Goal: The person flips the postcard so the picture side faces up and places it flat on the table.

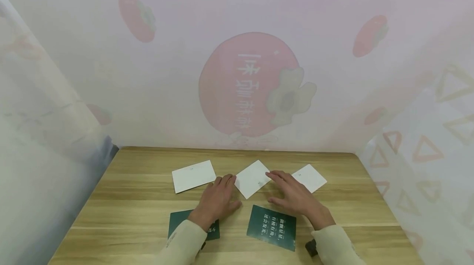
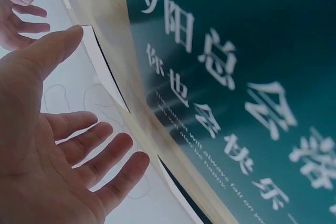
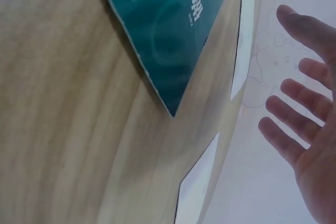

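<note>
Person's left hand [image 1: 216, 200] and right hand [image 1: 296, 197] spread loosely, flanking middle white card [image 1: 252, 180]; contact hard to tell.

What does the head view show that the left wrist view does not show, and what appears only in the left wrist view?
Only the head view shows the sleeves, the back of the left hand and the red fruit on the backdrop.

Only the left wrist view shows that hand's palm and the small English text on the left green card.

Both share the left hand, the right hand, that card, white cards, the table and some backdrop.
</note>
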A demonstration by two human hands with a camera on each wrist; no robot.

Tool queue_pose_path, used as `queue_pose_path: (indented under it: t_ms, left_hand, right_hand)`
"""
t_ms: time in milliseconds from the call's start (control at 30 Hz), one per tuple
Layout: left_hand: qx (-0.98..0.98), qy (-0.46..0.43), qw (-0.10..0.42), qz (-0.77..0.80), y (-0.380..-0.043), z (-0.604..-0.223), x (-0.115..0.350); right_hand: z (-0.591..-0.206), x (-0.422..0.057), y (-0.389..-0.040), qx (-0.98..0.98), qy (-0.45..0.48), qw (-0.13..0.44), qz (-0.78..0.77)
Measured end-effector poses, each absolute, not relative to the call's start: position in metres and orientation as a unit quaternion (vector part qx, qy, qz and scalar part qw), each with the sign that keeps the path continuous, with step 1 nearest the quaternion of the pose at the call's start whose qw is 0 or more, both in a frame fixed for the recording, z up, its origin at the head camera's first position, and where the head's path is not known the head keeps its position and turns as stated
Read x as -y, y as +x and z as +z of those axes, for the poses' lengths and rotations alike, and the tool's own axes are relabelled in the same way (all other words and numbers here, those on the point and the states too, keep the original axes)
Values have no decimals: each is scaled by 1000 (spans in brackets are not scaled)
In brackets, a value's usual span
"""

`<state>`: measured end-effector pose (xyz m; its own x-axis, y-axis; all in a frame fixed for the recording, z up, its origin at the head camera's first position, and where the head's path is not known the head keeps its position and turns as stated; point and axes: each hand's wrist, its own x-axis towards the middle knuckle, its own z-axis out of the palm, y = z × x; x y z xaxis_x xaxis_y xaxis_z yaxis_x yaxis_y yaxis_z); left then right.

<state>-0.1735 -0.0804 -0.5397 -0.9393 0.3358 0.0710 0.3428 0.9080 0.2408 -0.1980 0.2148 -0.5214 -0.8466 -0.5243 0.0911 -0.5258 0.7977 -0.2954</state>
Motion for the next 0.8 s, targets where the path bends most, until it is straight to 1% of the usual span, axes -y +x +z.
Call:
queue_pose_path:
  t_ms: [300, 533, 800]
  left_hand:
    - [979, -177, 13, -101, -179, -537, 79]
    - [978, -175, 13, -113, -180, -536, 79]
    - [978, -172, 10, -120, -185, -540, 77]
  right_hand:
    - [-520, -215, -209, 946, 281, -1, 163]
    - [-523, -213, -217, 942, 292, 12, 165]
    - [-521, -208, -225, 947, 265, -14, 184]
